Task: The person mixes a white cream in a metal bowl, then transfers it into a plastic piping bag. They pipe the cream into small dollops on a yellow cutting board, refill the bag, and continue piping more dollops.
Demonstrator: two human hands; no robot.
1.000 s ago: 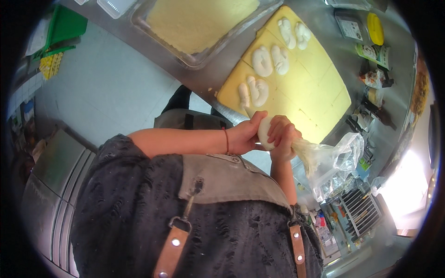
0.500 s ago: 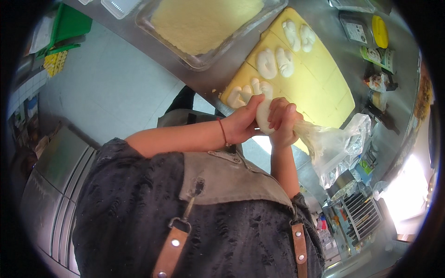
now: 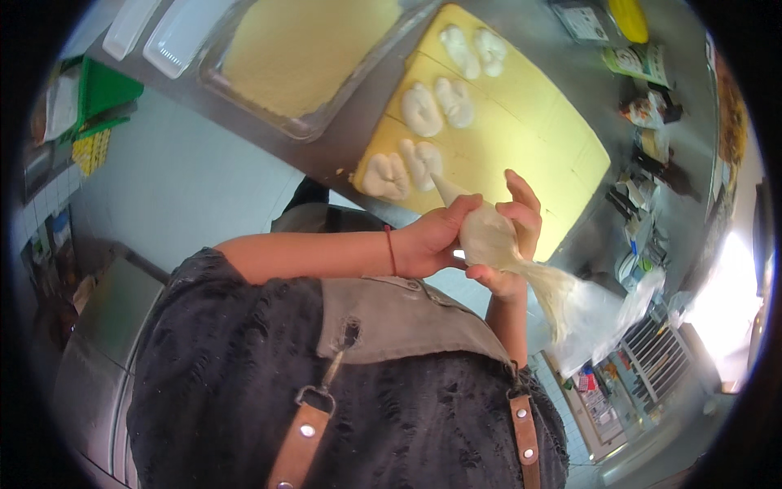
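My left hand (image 3: 437, 236) is closed round the front of a clear piping bag (image 3: 487, 238) filled with white cream. The bag's tip points up and left, close to the nearest piped cream. My right hand (image 3: 521, 218) has its fingers and thumb spread around the back of the bag, where it narrows into a twist; the loose plastic end trails to the lower right. Beyond my hands lies a yellow sponge-like slab (image 3: 521, 122), scored into rectangles. Several looped white cream mounds (image 3: 421, 112) sit in pairs along its left side.
A metal tray (image 3: 303, 129) with a pale yellow sheet stands left of the slab. White plastic trays (image 3: 175, 41) lie at the upper left. Packets (image 3: 639, 63) and a yellow lid (image 3: 628, 20) line the counter's right side. A knife rack (image 3: 654, 356) is at lower right.
My right hand has loosened from its wrapped grip, its fingers now spread. More of the bag and its tip shows. The slab and tray appear shifted left and down in the view.
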